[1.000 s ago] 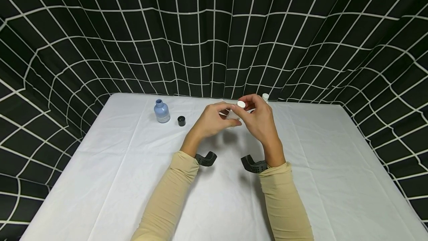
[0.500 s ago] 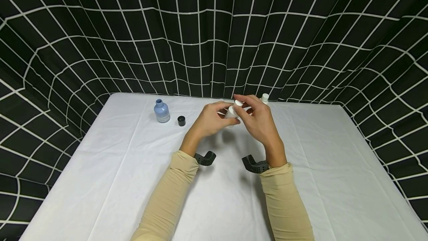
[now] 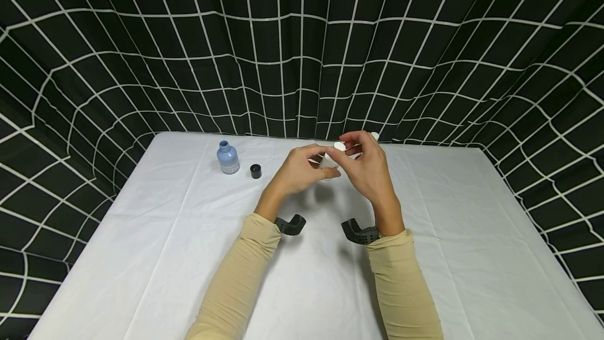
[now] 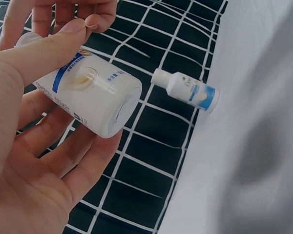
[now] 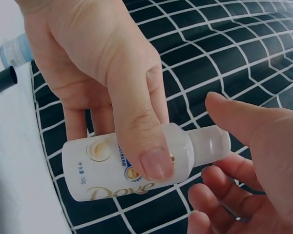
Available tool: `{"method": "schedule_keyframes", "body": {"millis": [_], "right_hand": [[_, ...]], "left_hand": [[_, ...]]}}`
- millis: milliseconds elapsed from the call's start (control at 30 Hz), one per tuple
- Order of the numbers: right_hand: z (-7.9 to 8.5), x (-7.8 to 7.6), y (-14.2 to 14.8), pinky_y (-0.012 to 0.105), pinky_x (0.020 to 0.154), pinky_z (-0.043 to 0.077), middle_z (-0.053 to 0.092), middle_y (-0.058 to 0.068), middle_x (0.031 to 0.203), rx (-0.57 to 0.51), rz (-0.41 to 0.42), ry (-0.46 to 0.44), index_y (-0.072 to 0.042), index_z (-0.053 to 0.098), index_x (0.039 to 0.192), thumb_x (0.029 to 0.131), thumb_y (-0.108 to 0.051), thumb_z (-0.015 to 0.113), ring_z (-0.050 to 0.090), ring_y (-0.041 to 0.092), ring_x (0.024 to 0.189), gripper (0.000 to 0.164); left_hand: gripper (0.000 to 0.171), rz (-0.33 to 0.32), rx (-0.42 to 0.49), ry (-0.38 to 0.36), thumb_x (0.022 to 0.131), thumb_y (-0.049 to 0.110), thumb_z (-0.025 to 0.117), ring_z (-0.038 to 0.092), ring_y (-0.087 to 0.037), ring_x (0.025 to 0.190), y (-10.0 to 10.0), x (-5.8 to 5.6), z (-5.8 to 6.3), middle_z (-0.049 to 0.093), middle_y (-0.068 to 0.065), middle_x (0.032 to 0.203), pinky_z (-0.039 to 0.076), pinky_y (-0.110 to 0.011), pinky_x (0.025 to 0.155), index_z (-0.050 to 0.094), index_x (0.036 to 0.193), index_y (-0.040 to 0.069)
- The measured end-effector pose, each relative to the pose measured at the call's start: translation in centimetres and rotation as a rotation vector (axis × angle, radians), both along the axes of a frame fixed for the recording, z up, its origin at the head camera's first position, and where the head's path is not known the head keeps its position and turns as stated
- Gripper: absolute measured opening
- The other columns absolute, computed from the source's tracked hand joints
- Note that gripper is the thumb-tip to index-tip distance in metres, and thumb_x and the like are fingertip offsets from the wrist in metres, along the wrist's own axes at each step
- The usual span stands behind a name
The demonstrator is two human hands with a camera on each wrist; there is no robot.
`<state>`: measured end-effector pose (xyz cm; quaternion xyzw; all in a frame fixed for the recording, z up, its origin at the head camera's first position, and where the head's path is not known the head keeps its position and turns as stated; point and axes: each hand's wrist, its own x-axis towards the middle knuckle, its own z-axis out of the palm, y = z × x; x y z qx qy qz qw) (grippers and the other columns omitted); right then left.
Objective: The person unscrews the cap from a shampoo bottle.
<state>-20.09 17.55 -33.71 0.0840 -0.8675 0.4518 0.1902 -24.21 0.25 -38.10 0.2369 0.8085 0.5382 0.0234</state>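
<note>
My left hand (image 3: 299, 169) grips a small white Dove bottle (image 4: 90, 90) with blue and gold print, its thumb across one side and fingers behind. The bottle is tilted, held above the table, and its white cap (image 3: 339, 146) points up toward my right hand (image 3: 368, 169). In the right wrist view, the right hand's digits are spread around the cap. One fingertip lies right at the cap's edge, while another digit stands visibly apart from it. In the head view, the hands cover most of the bottle.
A blue bottle (image 3: 228, 159) with an uncovered neck stands on the white-covered table (image 3: 141, 256) at left, a black cap (image 3: 256, 171) beside it. Another white-and-blue bottle (image 4: 190, 90) stands behind my right hand. A black curtain with white grid lines (image 3: 302, 41) surrounds the table's back and sides.
Half a second ago my right fingers were together around the cap; now they are spread apart, drawn back slightly right, as they were a second ago. The left hand keeps its hold on the bottle.
</note>
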Motion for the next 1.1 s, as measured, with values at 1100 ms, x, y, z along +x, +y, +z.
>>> {"method": "schedule_keyframes", "body": {"millis": [1100], "right_hand": [[-0.09, -0.09, -0.16, 0.026, 0.08, 0.054, 0.066, 0.009, 0.11, -0.017, 0.067, 0.033, -0.007, 0.069, 0.122, 0.091, -0.026, 0.079, 0.067, 0.022, 0.102, 0.038]], "left_hand": [[0.041, 0.016, 0.044, -0.022, 0.081, 0.031, 0.087, 0.073, -0.013, 0.098, -0.1, -0.27, -0.27, 0.075, 0.007, 0.112, 0.06, -0.029, 0.088, 0.075, 0.119, 0.025]]}}
